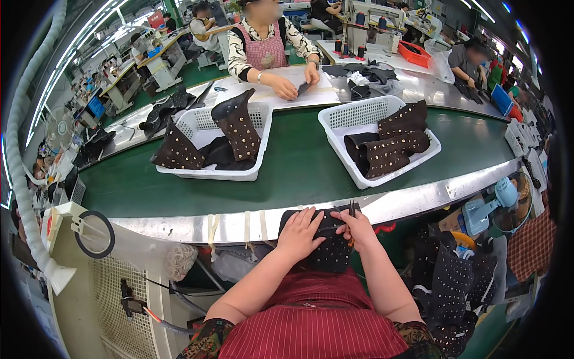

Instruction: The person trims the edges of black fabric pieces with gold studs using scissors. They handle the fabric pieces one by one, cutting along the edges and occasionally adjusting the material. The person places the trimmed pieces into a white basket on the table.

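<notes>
Lower centre now: a black studded piece [327,254] is pinned under the flattened left hand [301,231], a pointed tool [352,209] gripped by the right hand [357,227]!

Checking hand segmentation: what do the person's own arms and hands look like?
Left hand and right hand: no gloves. Forearms bare, no watch or bracelet visible. Dark sleeves with a multicoloured pattern end near the elbows. No markings seen.
</notes>
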A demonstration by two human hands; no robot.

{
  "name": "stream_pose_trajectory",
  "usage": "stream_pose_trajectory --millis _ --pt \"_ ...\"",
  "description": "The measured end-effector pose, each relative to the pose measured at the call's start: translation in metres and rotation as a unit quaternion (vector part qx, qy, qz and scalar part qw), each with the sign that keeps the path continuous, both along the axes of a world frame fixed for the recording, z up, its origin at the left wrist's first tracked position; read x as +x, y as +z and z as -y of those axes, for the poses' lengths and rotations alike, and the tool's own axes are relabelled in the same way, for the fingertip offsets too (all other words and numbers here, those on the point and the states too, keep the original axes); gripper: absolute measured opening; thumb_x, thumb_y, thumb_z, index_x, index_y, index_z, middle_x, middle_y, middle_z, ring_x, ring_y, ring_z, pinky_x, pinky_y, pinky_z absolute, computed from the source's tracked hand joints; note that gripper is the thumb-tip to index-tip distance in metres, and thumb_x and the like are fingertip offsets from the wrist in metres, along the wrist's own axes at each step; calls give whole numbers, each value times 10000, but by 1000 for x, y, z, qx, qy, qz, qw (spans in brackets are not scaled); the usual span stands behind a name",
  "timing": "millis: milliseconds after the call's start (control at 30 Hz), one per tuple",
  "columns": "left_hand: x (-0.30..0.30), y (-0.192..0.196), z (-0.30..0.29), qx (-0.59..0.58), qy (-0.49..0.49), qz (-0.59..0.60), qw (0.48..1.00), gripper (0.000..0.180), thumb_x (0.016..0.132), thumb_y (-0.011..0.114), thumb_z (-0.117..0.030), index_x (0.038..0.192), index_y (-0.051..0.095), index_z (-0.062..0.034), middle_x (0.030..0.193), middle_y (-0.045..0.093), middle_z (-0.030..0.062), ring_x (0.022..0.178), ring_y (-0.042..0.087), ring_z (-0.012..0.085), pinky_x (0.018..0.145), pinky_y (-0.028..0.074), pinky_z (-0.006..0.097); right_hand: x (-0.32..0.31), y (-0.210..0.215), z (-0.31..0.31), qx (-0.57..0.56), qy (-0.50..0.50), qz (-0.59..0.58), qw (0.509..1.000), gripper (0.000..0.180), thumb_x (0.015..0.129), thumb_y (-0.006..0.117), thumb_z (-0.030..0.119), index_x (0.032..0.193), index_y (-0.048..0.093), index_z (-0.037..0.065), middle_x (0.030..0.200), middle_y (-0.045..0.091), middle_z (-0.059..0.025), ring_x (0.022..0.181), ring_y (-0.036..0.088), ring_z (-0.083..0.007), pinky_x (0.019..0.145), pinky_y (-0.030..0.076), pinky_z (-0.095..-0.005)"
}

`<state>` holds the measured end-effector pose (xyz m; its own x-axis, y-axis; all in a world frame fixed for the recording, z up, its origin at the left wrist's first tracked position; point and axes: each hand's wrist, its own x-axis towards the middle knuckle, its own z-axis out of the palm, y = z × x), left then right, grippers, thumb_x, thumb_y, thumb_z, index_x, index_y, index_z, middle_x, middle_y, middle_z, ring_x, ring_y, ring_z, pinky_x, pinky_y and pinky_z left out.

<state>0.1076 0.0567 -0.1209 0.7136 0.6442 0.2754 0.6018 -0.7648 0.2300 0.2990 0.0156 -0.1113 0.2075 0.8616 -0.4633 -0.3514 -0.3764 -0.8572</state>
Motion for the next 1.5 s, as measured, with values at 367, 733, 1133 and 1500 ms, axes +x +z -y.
stream_pose_trajectory --millis 367,733,1133,1500 --pt "-1 0 0 6 -2 3 1000 651 794 642 -385 1326 435 -72 1340 432 158 1250 409 297 1049 309 414 -1 -1 -1 5 -11 -14 1000 151 920 522 186 969 520 43 1107 627 -128 585 603 -152 408 359 -206" --pt "-1 -2 0 0 -3 0 1000 657 797 635 -395 1330 428 -72 1343 428 157 1259 398 294 1055 300 407 -1 0 0 -1 -11 -17 1000 141 914 527 173 973 507 46 1116 623 -135 587 604 -152 407 360 -202" --pt "-1 -2 -1 -1 -5 1 1000 668 791 646 -389 1342 418 -87 1349 418 152 1254 400 299 1051 305 412 -1 0 -1 9 -8 -9 1000 151 909 526 172 966 517 33 1129 617 -158 597 606 -159 408 362 -204" --pt "-8 -3 -7 -48 -37 64 996 548 855 594 -345 1318 451 -88 1369 393 180 1265 386 344 1043 325 442 -1 -3 -2 12 -2 9 1000 165 909 517 170 981 509 22 1138 612 -168 596 608 -160 406 361 -204"
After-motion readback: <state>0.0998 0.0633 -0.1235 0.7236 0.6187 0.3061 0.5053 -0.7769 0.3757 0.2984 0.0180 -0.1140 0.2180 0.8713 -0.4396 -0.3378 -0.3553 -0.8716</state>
